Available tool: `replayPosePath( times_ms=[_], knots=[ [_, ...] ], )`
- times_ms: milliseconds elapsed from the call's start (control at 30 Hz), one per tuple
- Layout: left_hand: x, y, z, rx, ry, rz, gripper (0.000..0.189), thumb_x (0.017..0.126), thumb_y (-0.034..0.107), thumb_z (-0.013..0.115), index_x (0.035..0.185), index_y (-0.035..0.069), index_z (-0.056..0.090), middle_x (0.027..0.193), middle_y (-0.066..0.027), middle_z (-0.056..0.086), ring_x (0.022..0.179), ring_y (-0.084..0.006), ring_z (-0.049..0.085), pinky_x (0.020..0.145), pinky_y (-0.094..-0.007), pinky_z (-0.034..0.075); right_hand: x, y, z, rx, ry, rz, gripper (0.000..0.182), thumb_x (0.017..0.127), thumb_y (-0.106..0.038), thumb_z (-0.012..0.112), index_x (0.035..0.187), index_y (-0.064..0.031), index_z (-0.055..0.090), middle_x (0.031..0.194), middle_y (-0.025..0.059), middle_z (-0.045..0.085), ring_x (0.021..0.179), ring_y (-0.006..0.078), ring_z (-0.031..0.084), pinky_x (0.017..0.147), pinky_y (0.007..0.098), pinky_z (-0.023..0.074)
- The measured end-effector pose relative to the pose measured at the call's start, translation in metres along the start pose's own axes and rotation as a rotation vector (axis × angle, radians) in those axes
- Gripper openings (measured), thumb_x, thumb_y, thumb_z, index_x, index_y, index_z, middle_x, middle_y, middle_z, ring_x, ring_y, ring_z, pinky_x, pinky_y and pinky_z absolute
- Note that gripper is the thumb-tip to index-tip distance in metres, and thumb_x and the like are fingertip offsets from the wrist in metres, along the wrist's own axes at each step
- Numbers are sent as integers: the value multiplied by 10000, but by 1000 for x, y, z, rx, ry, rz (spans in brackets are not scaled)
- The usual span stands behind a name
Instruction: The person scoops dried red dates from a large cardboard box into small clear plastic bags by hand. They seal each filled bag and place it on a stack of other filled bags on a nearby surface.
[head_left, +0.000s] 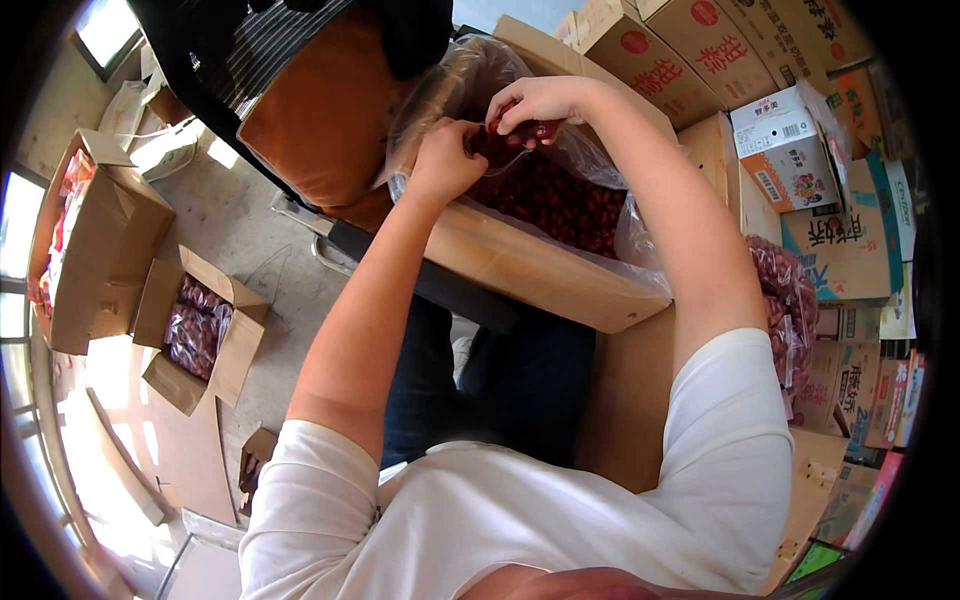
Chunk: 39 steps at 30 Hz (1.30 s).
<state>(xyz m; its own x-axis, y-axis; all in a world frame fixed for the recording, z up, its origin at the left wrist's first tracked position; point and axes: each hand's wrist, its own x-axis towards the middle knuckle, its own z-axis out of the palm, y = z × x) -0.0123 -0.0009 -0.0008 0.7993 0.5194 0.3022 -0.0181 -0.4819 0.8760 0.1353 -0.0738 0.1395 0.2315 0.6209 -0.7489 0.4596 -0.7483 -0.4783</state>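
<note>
A cardboard box (540, 274) lined with a clear plastic bag (637, 244) stands in front of me, with many dark red dates or similar dried fruits (562, 202) inside. Above its far part my right hand (544, 112) is closed around several of the fruits. My left hand (450, 157) is just to the left of it, fingers curled at the edge of a thin clear plastic bag, whose outline is hard to make out between the hands. Some dark red fruit shows beside the left fingertips.
An open carton (244, 296) of bagged red fruit sits on the floor at left, beside a taller carton (120, 255) of packets. An orange cushion (322, 120) lies on a black chair beyond. Bagged fruit (784, 315) and stacked cartons (697, 56) stand on the right.
</note>
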Motion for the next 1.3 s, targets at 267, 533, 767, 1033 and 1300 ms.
replayPosePath(
  times_ms=[267, 533, 767, 1033, 1300],
  knots=[
    [-1, -3, 1, 49, 8, 20, 406, 658, 77, 657, 1054, -12, 666, 970, -163, 633, 781, -251, 630, 740, -336, 507, 22, 23, 8, 359, 163, -215, 175, 869, -248, 520, 952, -103, 572, 801, 40, 595, 628, 113, 557, 493, 237, 442],
    [0, -3, 1, 38, 36, 48, 392, 648, 70, 655, 1029, -19, 669, 956, -165, 636, 789, -262, 628, 736, -346, 507, 50, 63, 45, 1445, 150, -731, 206, 883, -234, 485, 948, -70, 591, 951, 137, 647, 837, 276, 598, 732, 416, 498],
    [-1, -4, 0, 38, 40, 36, 390, 642, 65, 660, 1023, -21, 668, 956, -165, 639, 779, -271, 629, 727, -351, 507, 48, 58, 57, 1671, 168, -841, 309, 937, -336, 477, 1013, -67, 607, 966, 146, 642, 973, 327, 599, 889, 477, 466],
    [0, -5, 2, 57, 33, 39, 389, 650, 65, 661, 1030, -17, 669, 950, -161, 635, 783, -261, 628, 732, -343, 506, 49, 70, 57, 1506, 135, -944, 367, 952, -336, 466, 856, -24, 634, 1009, 198, 643, 1022, 373, 585, 974, 491, 409],
    [-1, 2, -2, -6, -8, -35, 386, 649, 68, 657, 1024, -26, 666, 983, -196, 633, 883, -323, 618, 802, -375, 501, 39, 73, 56, 1275, 18, -1057, 426, 967, -344, 436, 733, -34, 611, 1148, 268, 601, 1181, 373, 504, 1064, 424, 327]
  ],
)
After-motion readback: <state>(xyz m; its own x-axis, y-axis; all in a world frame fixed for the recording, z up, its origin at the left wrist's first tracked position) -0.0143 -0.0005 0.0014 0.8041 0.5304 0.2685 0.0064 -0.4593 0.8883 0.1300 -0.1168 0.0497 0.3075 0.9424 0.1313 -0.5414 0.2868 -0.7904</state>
